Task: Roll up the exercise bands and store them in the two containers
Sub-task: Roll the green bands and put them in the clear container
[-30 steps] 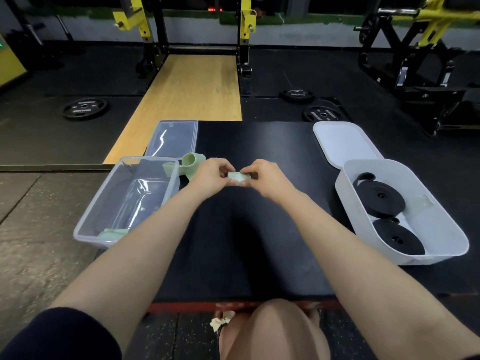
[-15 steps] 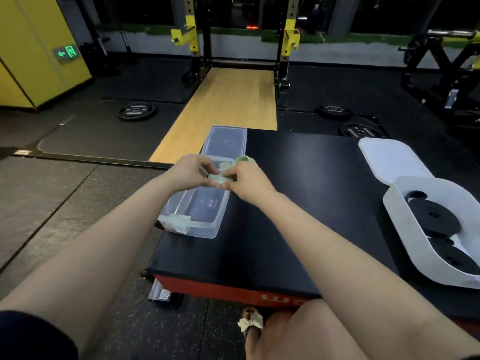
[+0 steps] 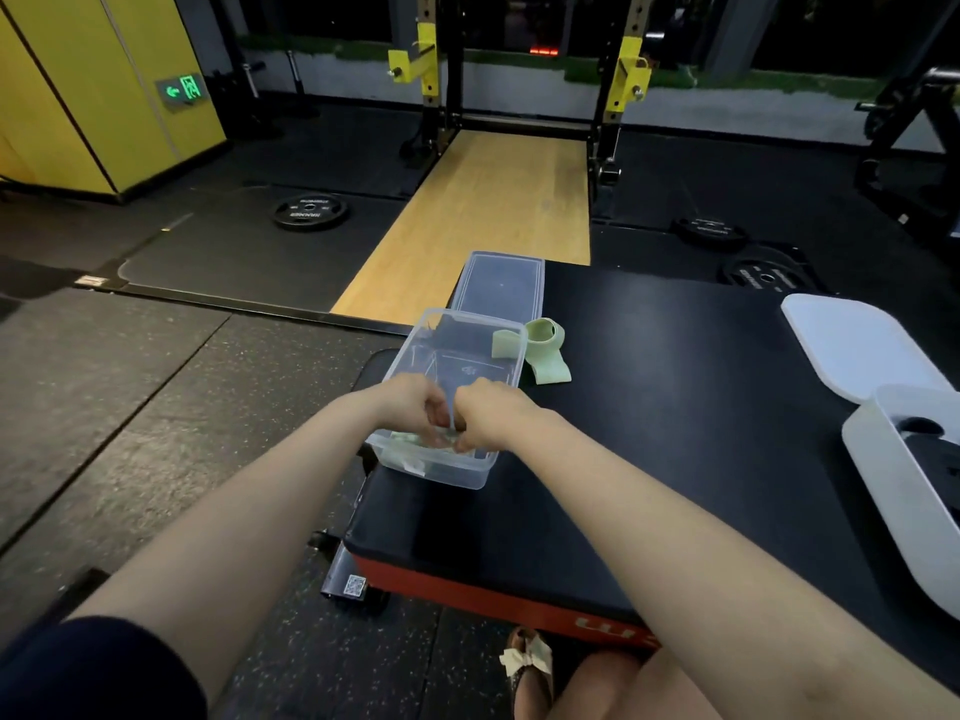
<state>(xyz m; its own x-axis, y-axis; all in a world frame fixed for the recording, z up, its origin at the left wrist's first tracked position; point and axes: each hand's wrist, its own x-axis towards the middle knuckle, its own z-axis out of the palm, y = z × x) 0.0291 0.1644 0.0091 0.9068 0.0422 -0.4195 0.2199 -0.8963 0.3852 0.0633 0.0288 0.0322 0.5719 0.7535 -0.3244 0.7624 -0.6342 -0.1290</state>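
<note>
Inside the clear container [image 3: 470,472], left hand [image 3: 410,407] and right hand [image 3: 485,413] curl, apparently pinching a green band roll [image 3: 441,440].

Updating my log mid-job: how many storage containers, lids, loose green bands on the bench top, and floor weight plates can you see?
Storage containers: 2 (clear plastic rectangular tub, white plastic oval tub)
Lids: 2 (clear rectangular lid, white oval lid)
Loose pale-green rubber band on bench: 1
Black round weight plates on floor: 3
Total: 8
</note>
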